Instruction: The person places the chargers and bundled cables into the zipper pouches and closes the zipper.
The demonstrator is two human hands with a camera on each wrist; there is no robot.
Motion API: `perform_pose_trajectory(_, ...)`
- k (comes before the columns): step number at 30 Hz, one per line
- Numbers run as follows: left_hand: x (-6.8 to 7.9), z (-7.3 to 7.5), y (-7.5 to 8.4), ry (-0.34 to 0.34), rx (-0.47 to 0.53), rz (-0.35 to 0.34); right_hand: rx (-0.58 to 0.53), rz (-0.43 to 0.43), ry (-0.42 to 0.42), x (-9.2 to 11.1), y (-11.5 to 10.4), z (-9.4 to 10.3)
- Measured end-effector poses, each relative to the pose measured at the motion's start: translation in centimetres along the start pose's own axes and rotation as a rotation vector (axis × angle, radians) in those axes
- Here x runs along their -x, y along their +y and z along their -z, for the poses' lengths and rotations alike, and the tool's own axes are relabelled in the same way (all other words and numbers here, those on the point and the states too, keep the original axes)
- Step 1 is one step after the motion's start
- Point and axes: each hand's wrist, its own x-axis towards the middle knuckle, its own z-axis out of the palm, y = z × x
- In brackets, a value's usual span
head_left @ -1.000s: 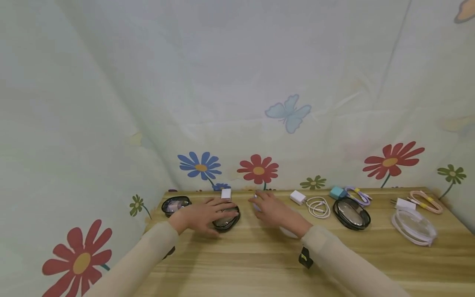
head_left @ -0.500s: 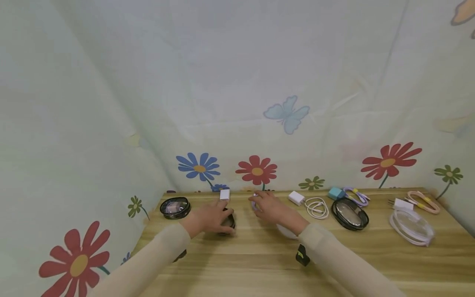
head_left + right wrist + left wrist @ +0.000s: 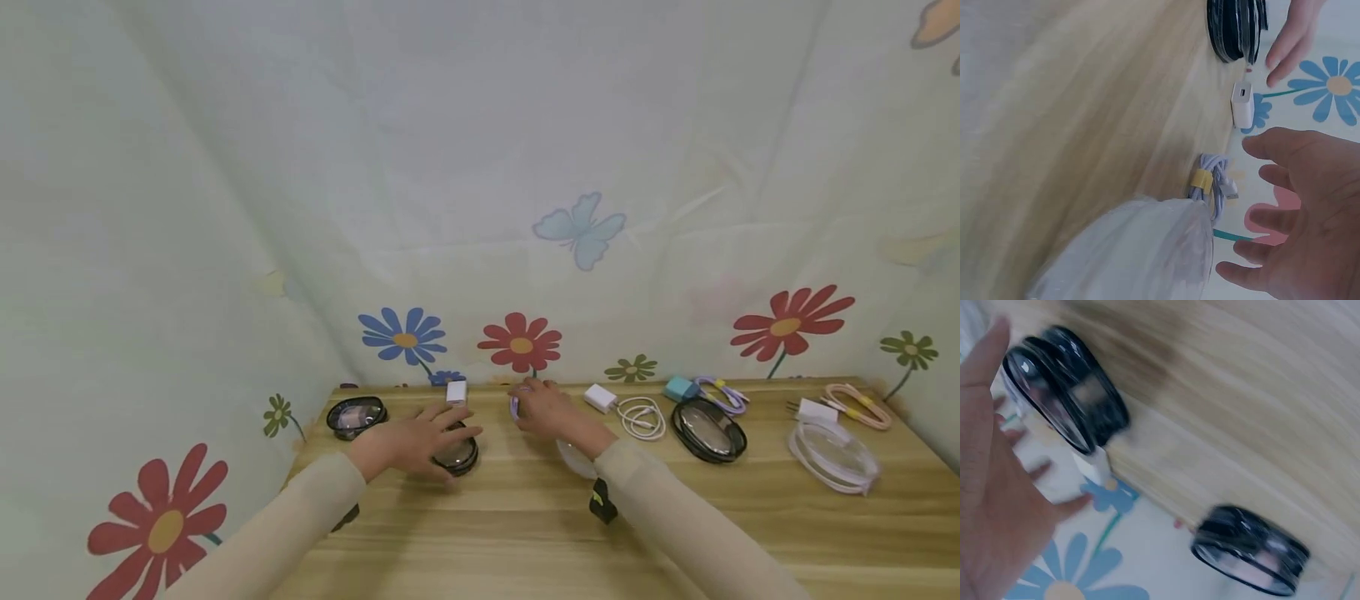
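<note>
My left hand (image 3: 408, 442) is spread, its fingers fairly straight, beside and partly over a clear oval pouch with black trim (image 3: 459, 460). The left wrist view shows this pouch (image 3: 1100, 403) standing apart from the fingers, with nothing in the hand. Close to my right hand (image 3: 555, 412) is a coiled lavender cable (image 3: 1210, 172) with a yellow strap. In the right wrist view that hand's fingers are loosely bent and hold nothing. A translucent white pouch (image 3: 1141, 250) sits below it, partly hidden by the forearm in the head view. A white charger plug (image 3: 456, 392) lies behind the left-hand pouch.
Another black-trimmed pouch (image 3: 356, 417) is at far left. Rightward lie a white plug (image 3: 601, 397), white cable (image 3: 641, 419), teal plug (image 3: 681, 388), purple cable (image 3: 723, 396), black-trimmed pouch (image 3: 708, 429), white plug (image 3: 817, 411), white-trimmed pouch (image 3: 834, 458) and peach cable (image 3: 858, 406). A floral curtain (image 3: 480, 275) hangs behind.
My left hand moved onto its pouch with fingers drawn in, then back left and spread again. The right hand shifted slightly at the lavender cable, uncovering more of the translucent pouch.
</note>
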Motion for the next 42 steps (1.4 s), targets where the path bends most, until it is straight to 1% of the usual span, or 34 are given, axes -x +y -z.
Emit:
perform_pose_trajectory(2,0.0,-0.1,-0.6,0.025,-0.088,-0.104,0.02,-0.012,-0.023,-0.5,0.2,0.1)
perform_pose_trajectory(3,0.0,-0.1,-0.7,0.036,-0.112,-0.139,0.025,-0.017,-0.029,-0.7,0.3,0.2)
perform_pose_trajectory(4,-0.1,-0.2,-0.9,0.047,-0.134,-0.161,0.032,-0.022,-0.042,-0.9,0.4,0.3)
perform_pose_trajectory(6,-0.2,-0.3,-1.0,0.055,-0.133,-0.178,0.042,-0.019,-0.061,-1.2,0.6,0.3)
perform_pose_trajectory(8,-0.1,-0.5,-1.1,0.057,-0.1,-0.162,0.041,-0.009,-0.08,-1.4,0.6,0.3)
perform_pose_trajectory(12,0.2,-0.9,-0.9,0.059,0.057,-0.093,0.028,-0.008,-0.114,-1.4,0.6,0.2)
perform_pose_trajectory(14,0.2,-1.2,-0.7,0.079,0.122,-0.08,0.016,-0.031,-0.132,-1.3,0.6,0.2)
perform_pose_trajectory(17,0.0,-1.6,-0.4,0.114,0.146,-0.081,-0.013,-0.07,-0.151,-1.3,0.7,0.2)
perform_pose_trajectory(19,-0.3,-1.9,-0.2,0.128,0.152,-0.067,-0.034,-0.08,-0.164,-1.4,0.9,0.2)
perform_pose_trajectory(23,-0.6,-2.2,0.2,0.107,0.176,0.013,-0.045,-0.039,-0.163,-1.7,1.2,-0.1)
perform_pose_trajectory(25,-0.6,-2.2,0.4,0.1,0.201,0.054,-0.037,-0.016,-0.149,-1.8,1.3,-0.3)
perform_pose_trajectory(27,-0.6,-2.0,0.6,0.104,0.227,0.078,-0.023,0.002,-0.125,-1.9,1.3,-0.4)
perform_pose_trajectory(32,-0.7,-1.9,0.7,0.141,0.267,0.085,-0.018,-0.006,-0.095,-2.0,1.1,-0.7)
perform_pose_trajectory(39,-0.5,-1.9,0.6,0.219,0.339,0.042,-0.031,-0.009,-0.077,-2.0,0.9,-1.0)
perform_pose_trajectory(42,-0.5,-2.0,0.7,0.249,0.353,0.031,-0.039,-0.007,-0.074,-2.1,0.9,-1.0)
